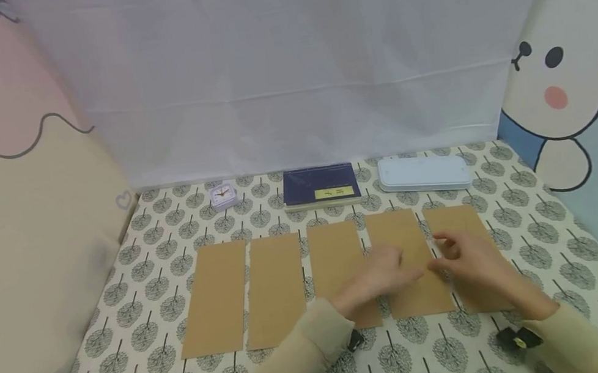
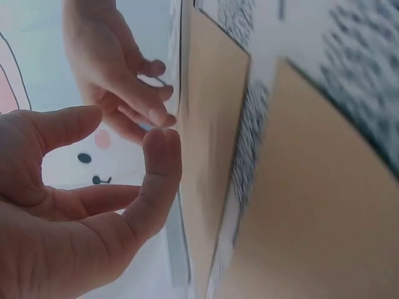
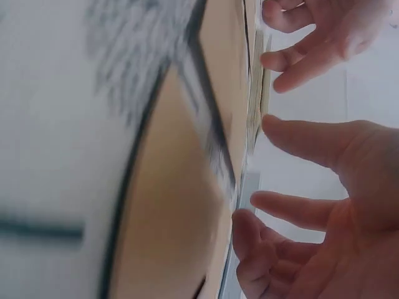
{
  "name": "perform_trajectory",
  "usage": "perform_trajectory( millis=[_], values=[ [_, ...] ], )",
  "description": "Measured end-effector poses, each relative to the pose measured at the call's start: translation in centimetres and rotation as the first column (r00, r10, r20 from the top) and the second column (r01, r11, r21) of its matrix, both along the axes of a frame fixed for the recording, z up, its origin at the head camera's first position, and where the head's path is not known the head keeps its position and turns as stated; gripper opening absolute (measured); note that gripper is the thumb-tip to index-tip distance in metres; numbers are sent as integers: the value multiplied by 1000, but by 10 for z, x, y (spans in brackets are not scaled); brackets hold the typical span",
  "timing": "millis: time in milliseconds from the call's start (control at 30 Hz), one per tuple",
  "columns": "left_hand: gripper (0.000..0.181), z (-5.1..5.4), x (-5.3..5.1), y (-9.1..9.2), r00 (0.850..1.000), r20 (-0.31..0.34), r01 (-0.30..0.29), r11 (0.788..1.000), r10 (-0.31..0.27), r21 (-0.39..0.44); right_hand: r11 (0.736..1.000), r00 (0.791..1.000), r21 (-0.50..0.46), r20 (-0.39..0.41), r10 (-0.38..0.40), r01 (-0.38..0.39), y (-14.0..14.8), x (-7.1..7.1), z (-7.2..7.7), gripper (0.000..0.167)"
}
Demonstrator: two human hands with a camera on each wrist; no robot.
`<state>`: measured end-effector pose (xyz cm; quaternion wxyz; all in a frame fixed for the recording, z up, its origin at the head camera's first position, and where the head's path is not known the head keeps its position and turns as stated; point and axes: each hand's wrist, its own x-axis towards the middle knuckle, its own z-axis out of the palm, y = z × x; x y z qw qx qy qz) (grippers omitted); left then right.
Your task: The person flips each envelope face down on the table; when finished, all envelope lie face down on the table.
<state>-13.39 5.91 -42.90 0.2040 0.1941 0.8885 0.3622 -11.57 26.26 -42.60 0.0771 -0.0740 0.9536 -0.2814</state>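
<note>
Several flat brown rectangular sheets (image 1: 274,291), like cardboard or kraft paper, lie side by side in a row. My left hand (image 1: 383,270) is over the second sheet from the right (image 1: 401,233), its thumb and fingers apart and nothing between them. Over the rightmost sheet (image 1: 454,218), my right hand (image 1: 468,259) has its fingers loosely bent and holds nothing. The two hands face each other with a small gap. In the left wrist view, the left thumb and fingers (image 2: 163,168) curve around empty space. Whether any fingertip touches a sheet, I cannot tell.
Along the back stand a small lilac clock (image 1: 223,196), a dark blue book (image 1: 320,185) with a yellow label, and a pale flat case (image 1: 424,173). A tree-patterned cloth (image 1: 144,333) covers the table. White fabric (image 1: 286,77) hangs behind.
</note>
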Motion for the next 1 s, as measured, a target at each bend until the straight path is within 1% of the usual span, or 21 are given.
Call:
perform_trajectory(
  millis=[133,167,300,367,467,600,733,833,967,1000],
  values=[
    [43,-2,5,23,999,-29,44,998,-43,47,999,999,23,-19,-25,26,18,-1,-3,73],
    [42,-2,7,28,997,-48,57,998,-55,38,999,999,33,-31,-26,27,23,-2,-4,72],
    [31,-3,12,42,988,-98,120,993,-119,6,998,996,66,-89,-16,22,40,-3,-9,71],
    [28,-3,13,46,985,-102,137,991,-137,-5,996,993,85,-116,-8,17,47,-3,-9,71],
    [27,-2,14,50,989,-67,132,991,-131,15,993,992,119,-128,-12,27,56,-3,-10,72],
    [27,-1,14,53,995,-21,98,994,-97,39,988,995,132,-78,-68,78,66,-1,-11,75],
    [26,-2,12,57,996,-27,85,995,-84,47,980,992,152,-17,-128,129,75,1,-11,79],
    [31,-5,11,60,998,-11,65,997,-65,48,969,986,191,24,-163,156,81,1,-11,81],
    [49,-7,10,63,999,39,34,998,-36,56,961,977,213,85,-196,174,85,-3,-8,83],
    [44,-7,9,64,999,35,36,998,-38,58,961,974,213,101,-201,176,86,-4,-7,84]
  ],
)
